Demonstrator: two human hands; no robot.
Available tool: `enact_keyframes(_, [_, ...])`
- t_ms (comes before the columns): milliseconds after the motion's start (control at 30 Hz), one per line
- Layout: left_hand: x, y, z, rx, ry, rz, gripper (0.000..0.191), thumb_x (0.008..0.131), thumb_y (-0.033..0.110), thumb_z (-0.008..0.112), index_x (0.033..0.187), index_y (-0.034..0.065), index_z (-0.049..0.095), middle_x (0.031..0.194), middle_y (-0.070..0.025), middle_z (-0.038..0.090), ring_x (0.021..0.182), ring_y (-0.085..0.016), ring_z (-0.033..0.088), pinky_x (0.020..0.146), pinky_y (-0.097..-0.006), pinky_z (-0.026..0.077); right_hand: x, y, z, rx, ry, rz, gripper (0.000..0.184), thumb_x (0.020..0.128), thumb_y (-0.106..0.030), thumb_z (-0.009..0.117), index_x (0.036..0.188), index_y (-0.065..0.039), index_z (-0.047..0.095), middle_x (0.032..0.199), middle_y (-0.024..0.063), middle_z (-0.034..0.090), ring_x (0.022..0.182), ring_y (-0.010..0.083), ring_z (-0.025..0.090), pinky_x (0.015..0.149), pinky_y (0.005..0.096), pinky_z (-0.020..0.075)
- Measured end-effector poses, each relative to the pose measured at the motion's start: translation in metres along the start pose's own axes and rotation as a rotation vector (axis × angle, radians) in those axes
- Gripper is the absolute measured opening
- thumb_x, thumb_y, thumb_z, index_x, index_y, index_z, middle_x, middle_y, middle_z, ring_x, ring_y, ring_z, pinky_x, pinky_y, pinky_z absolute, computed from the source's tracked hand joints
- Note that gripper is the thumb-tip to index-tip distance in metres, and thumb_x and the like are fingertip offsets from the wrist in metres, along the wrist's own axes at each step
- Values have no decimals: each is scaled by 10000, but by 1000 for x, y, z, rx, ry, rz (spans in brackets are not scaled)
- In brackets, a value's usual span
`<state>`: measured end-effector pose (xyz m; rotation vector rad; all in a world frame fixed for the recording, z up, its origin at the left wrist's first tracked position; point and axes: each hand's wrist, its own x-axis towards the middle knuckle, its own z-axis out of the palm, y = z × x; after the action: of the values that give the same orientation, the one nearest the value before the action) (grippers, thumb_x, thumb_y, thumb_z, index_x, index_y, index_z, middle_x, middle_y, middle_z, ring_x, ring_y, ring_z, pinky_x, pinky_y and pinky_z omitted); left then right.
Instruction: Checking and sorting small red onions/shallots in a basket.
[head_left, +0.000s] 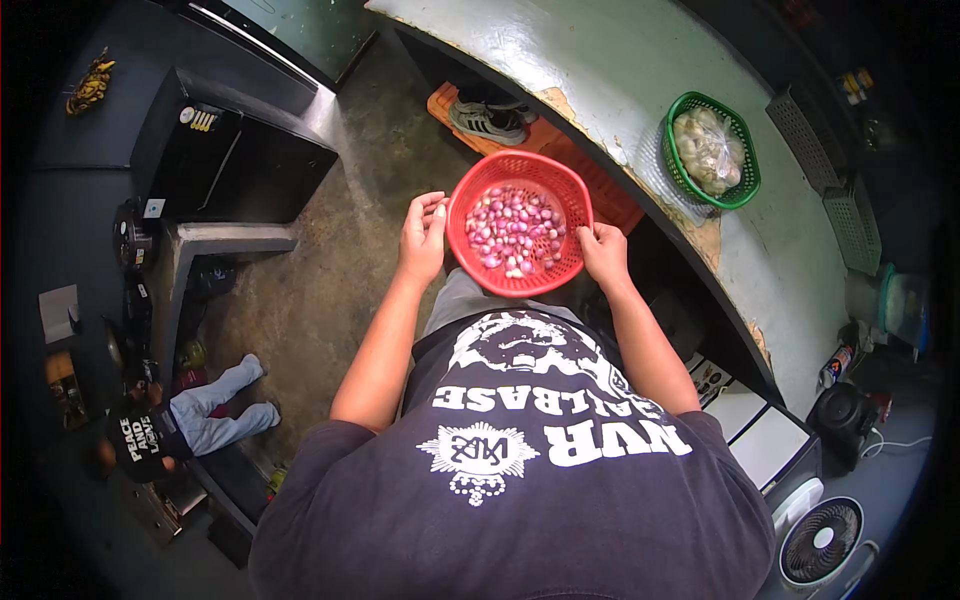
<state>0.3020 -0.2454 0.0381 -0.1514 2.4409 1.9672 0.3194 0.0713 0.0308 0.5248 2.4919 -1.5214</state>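
A red plastic basket (459, 255) with slotted sides is held level in front of my waist. Small purple-red shallots (517, 225), several of them paler, cover most of its bottom. My left hand (422, 238) holds the basket's left rim, its fingertips partly hidden by the edge. On the opposite side my right hand (604, 253) grips the rim with the thumb on top. To the right, a green plastic basket (752, 184) stands on a worn pale-green counter (637, 60). Inside it is a clear plastic bag of whitish bulbs, perhaps garlic (709, 150).
Sneakers (487, 122) sit on an orange shelf (442, 112) below the counter. A black refrigerator (232, 154) stands left across the concrete floor (330, 262). Another person (180, 427) is at the left counter. A fan (822, 538) and a black speaker (838, 420) are at lower right.
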Motion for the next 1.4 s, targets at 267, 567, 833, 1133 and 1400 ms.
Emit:
enact_keyframes(267, [8, 1, 2, -9, 34, -25, 258, 1063, 122, 524, 1301, 32, 560, 1217, -89, 668, 1019, -111, 626, 868, -299, 541, 15, 10, -8, -49, 91, -98, 316, 880, -245, 618, 808, 43, 725, 602, 176, 650, 553, 206, 657, 593, 392, 512])
enact_keyframes(567, [11, 4, 1, 39, 66, -14, 276, 1049, 122, 555, 1302, 11, 554, 1231, -106, 664, 1019, -126, 642, 905, -288, 531, 23, 5, -7, -39, 59, -73, 318, 866, -243, 607, 782, 43, 718, 600, 181, 647, 563, 224, 667, 602, 408, 519])
enact_keyframes(833, [6, 7, -7, 35, 74, 17, 269, 1044, 126, 574, 1278, -7, 570, 1218, -119, 665, 1028, -133, 645, 922, -291, 525, 22, -6, 1, -37, 6, -80, 330, 859, -235, 599, 761, 63, 700, 584, 185, 632, 541, 228, 650, 592, 408, 514])
enact_keyframes(1133, [7, -1, -8, 39, 34, 28, 246, 1042, 134, 576, 1246, -1, 594, 1151, -98, 676, 994, -142, 649, 904, -304, 531, 8, -28, -7, -98, -92, -142, 324, 866, -232, 605, 752, 58, 694, 596, 192, 642, 549, 241, 661, 608, 417, 522])
enact_keyframes(1400, [12, 0, 2, 25, -11, -10, 227, 1040, 141, 575, 1218, 5, 612, 1107, -89, 691, 927, -147, 652, 860, -304, 539, 14, -10, -15, -67, 37, -95, 327, 868, -232, 609, 759, 64, 696, 602, 195, 646, 557, 242, 666, 601, 415, 516])
